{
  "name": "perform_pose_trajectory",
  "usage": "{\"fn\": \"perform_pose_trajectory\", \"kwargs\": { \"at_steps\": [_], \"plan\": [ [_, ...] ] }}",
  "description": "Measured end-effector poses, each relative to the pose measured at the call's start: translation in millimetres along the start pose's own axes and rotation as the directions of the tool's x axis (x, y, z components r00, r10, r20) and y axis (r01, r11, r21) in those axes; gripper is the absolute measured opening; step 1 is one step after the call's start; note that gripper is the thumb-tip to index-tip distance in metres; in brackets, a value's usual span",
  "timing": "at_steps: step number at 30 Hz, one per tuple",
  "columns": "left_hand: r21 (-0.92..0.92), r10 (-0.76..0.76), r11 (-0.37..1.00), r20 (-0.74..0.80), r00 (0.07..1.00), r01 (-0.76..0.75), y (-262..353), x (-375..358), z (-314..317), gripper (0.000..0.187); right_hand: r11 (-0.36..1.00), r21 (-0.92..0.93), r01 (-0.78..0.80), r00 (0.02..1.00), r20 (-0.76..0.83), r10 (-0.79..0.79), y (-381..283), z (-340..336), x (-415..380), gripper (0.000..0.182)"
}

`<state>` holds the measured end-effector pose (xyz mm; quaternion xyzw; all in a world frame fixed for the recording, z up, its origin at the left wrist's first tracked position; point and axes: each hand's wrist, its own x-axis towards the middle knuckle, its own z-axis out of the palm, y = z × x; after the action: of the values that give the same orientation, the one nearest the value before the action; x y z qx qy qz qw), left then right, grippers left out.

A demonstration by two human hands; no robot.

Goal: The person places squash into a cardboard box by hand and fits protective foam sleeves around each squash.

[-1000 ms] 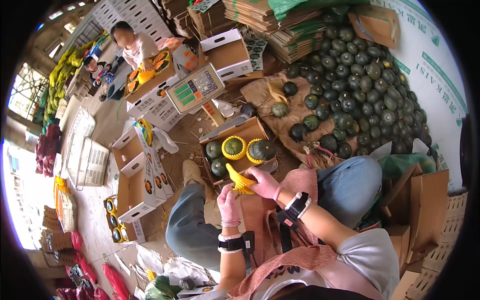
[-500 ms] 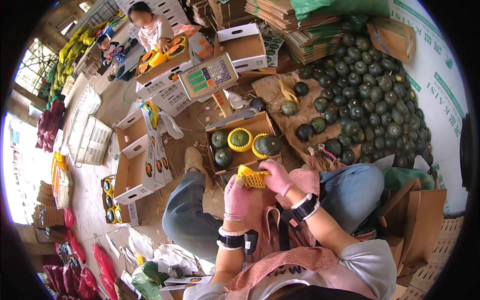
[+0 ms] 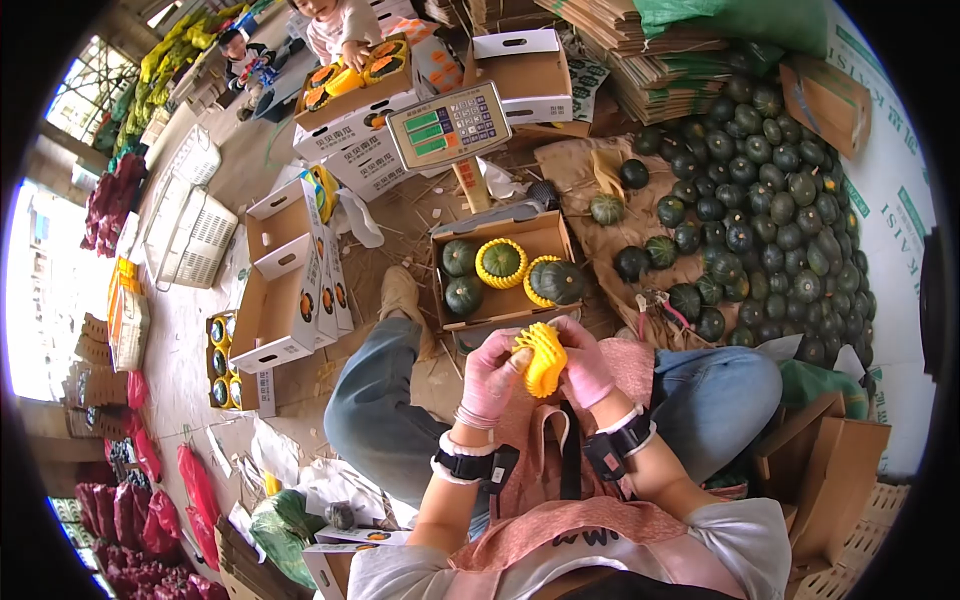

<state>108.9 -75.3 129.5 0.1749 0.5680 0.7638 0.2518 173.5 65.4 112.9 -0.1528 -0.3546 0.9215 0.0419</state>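
Observation:
A yellow foam net sleeve [image 3: 543, 360] is bunched up between my two pink-gloved hands, above my lap. My left hand [image 3: 490, 378] grips its left side, and my right hand [image 3: 585, 368] holds it from the right. Just beyond them a cardboard box [image 3: 450, 232] sits on a weighing scale whose display panel [image 3: 449, 125] faces me. Inside the box are several dark green pumpkins. One pumpkin [image 3: 500, 260] wears a yellow net, and another pumpkin [image 3: 563, 283] lies against a second yellow net [image 3: 538, 282]. Two bare pumpkins are at the box's left side.
A large heap of green pumpkins [image 3: 770, 200] fills the right, beside stacked flat cardboard [image 3: 650, 75]. Pink-handled snips [image 3: 668, 308] lie on brown paper. Open boxes [image 3: 280, 285] and a white crate [image 3: 195, 240] stand left. A child [image 3: 340, 30] reaches into a packed box [image 3: 350, 85].
The yellow net has gone from stretched out to bunched between my hands, which have come lower and nearer my body. The whole view has shifted slightly, with the scene moving right.

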Motion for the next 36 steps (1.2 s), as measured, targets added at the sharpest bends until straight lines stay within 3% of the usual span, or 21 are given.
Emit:
{"fn": "perform_pose_trajectory", "kwargs": {
  "at_steps": [3,7,10,11,14,15,16,18,19,20,22,23,24,26,27,29,30,31,32,34,36],
  "plan": [
    [0.039,0.046,0.998,-0.11,0.993,-0.042,-10,2,12,0.01,1.0,-0.013,-0.028,1.0,-0.004,0.028,-1,5,0,0.031],
    [0.459,0.229,0.875,-0.112,0.967,-0.154,-6,1,18,0.006,0.98,-0.193,-0.039,0.996,-0.09,0.022,6,-13,6,0.02],
    [0.098,-0.138,0.985,-0.042,0.99,0.141,-4,-2,11,0.008,0.926,-0.377,-0.028,0.994,-0.11,-0.015,6,-19,8,0.014],
    [0.031,-0.253,0.968,0.133,0.958,0.251,-4,-2,-5,0.013,0.889,-0.457,-0.02,0.994,-0.106,-0.032,4,-18,8,0.013],
    [-0.027,-0.255,0.963,0.236,0.938,0.268,0,-7,-20,0.016,0.712,-0.702,-0.011,1.0,-0.026,-0.009,4,-21,7,0.01],
    [-0.051,-0.097,0.993,0.193,0.976,0.109,-4,-10,-27,0.012,0.649,-0.759,0.054,0.998,0.049,-0.025,4,-20,6,0.007],
    [-0.387,-0.16,0.897,0.162,0.974,0.212,-1,-13,-27,0.013,0.719,-0.695,0.011,0.997,0.067,0.05,-3,-15,4,0.007],
    [-0.461,-0.384,0.712,0.375,0.844,0.529,20,-20,-36,0.018,0.827,-0.552,-0.105,0.974,0.111,0.197,-19,-7,-2,0.008],
    [-0.238,-0.384,0.781,0.545,0.745,0.577,21,-18,-43,0.025,0.94,-0.274,-0.202,0.961,0.129,0.244,-15,-9,-7,0.012],
    [-0.033,-0.56,0.698,0.599,0.573,0.716,14,-20,-60,0.032,0.965,-0.252,-0.076,0.925,0.344,0.163,-18,-12,-11,0.019],
    [-0.009,-0.415,0.875,0.5,0.76,0.484,24,-10,-58,0.031,0.738,-0.646,0.197,0.896,0.425,0.132,-41,8,-37,0.03],
    [-0.241,-0.387,0.806,0.478,0.789,0.541,18,-1,-59,0.03,0.856,-0.432,-0.285,0.873,0.252,0.418,-37,12,-43,0.027],
    [-0.463,-0.36,0.694,0.441,0.822,0.552,10,4,-56,0.029,0.722,-0.105,-0.683,0.702,0.18,0.69,-33,14,-50,0.025],
    [-0.554,-0.444,0.627,0.323,0.836,0.548,5,1,-26,0.037,0.861,-0.44,-0.254,0.903,0.211,0.375,3,-44,-55,0.036],
    [-0.408,-0.473,0.681,0.389,0.791,0.608,-10,1,-19,0.041,0.939,-0.222,-0.262,0.947,0.128,0.295,-17,-42,-50,0.036],
    [-0.545,-0.466,0.096,0.715,0.522,0.833,-14,19,-2,0.048,0.989,0.03,-0.146,0.976,-0.16,0.149,-49,-41,-27,0.035],
    [-0.266,-0.421,0.694,0.603,0.677,0.669,-28,34,-2,0.039,0.995,0.007,-0.097,0.951,-0.296,0.095,-50,-51,-15,0.035],
    [0.238,-0.361,0.931,0.468,0.807,0.278,-42,48,-1,0.031,0.995,-0.066,-0.076,0.926,-0.375,0.046,-36,-75,-5,0.039],
    [0.308,-0.455,0.879,0.311,0.834,0.365,-67,64,-2,0.023,0.966,-0.227,-0.125,0.887,-0.462,0.006,-33,-86,5,0.043],
    [0.666,-0.111,0.745,0.189,0.976,-0.045,-65,105,10,0.017,0.76,-0.54,-0.361,0.773,-0.63,-0.08,-33,-93,24,0.05],
    [0.699,0.124,0.671,0.224,0.967,-0.248,-80,134,12,0.016,0.389,-0.869,-0.305,0.817,-0.449,-0.361,-10,-123,47,0.047]
  ]
}}
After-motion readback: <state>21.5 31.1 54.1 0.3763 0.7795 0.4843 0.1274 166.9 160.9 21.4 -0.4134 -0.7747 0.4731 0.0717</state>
